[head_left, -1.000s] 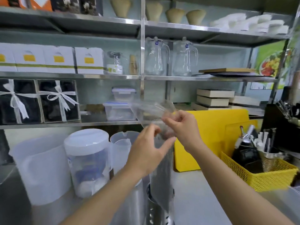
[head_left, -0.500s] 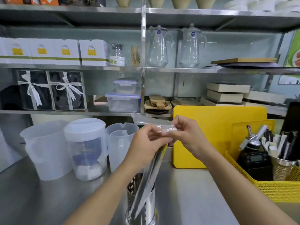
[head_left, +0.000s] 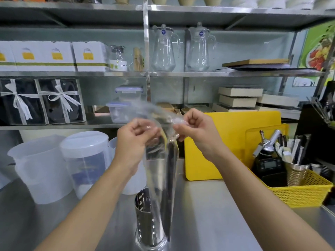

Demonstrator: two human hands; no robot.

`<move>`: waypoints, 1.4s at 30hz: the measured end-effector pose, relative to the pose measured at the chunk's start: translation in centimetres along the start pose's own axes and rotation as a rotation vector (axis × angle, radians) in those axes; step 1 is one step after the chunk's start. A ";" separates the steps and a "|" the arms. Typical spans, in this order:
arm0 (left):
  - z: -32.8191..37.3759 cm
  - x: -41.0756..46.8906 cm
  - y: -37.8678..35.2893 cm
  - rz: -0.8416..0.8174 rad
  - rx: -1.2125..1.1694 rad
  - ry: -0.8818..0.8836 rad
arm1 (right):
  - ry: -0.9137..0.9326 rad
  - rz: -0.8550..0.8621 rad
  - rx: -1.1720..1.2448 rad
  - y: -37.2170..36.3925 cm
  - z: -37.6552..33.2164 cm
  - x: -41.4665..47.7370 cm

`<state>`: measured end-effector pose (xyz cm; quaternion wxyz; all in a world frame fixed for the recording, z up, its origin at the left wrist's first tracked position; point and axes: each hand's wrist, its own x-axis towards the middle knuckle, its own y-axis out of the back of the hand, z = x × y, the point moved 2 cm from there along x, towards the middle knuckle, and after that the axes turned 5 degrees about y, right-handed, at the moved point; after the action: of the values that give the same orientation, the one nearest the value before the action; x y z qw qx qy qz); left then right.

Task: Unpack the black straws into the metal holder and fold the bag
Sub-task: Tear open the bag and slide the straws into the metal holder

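A long clear plastic bag (head_left: 159, 171) hangs upright above the counter, its lower end dropping into the perforated metal holder (head_left: 145, 221). Black straws (head_left: 170, 178) show as a dark strip along the bag's right side and reach down into the holder. My left hand (head_left: 134, 142) pinches the left side of the bag's top. My right hand (head_left: 195, 131) pinches the right side, where the plastic is crumpled. The two hands are held a little apart at the same height.
Translucent plastic jugs (head_left: 39, 167) and a lidded container (head_left: 85, 163) stand at the left. A yellow cutting board (head_left: 226, 142) leans behind, and a yellow basket (head_left: 306, 191) with utensils sits at the right. Shelves (head_left: 163, 74) with glass pitchers fill the back wall.
My hands have drawn apart, spreading the bag's top. The bag now hangs straighter over the holder, and my view has shifted slightly.
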<state>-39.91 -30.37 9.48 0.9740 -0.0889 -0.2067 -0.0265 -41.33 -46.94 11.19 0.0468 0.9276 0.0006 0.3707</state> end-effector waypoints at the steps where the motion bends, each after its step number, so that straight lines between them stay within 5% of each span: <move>1: 0.1 0.1 0.4 0.024 -0.008 -0.010 | -0.004 0.038 0.000 0.2 -0.1 0.0; 12: -0.4 2.3 4.7 0.344 0.012 -0.047 | -0.210 0.317 0.026 3.6 1.4 -1.5; 26: -0.6 2.3 1.8 0.362 0.710 -0.258 | -0.188 0.531 0.086 4.9 0.9 -2.1; 28: -0.2 1.3 0.2 0.246 0.762 -0.336 | -0.195 0.570 0.079 4.7 0.8 -2.0; 33: -1.6 -2.3 -5.9 -0.395 0.835 -0.237 | -0.170 0.573 -0.073 2.6 1.1 -1.8; 38: -2.0 -2.7 -7.1 -0.477 0.530 -0.066 | -0.108 0.472 -0.337 0.9 1.1 -2.3; 42: -2.4 -2.0 -7.0 -0.381 0.594 -0.051 | -0.035 0.337 -0.311 -0.7 1.0 -3.0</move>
<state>-41.43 -37.61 7.61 0.9295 0.2376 -0.2425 -0.1442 -42.84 -46.39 8.34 0.1268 0.9025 -0.2121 0.3528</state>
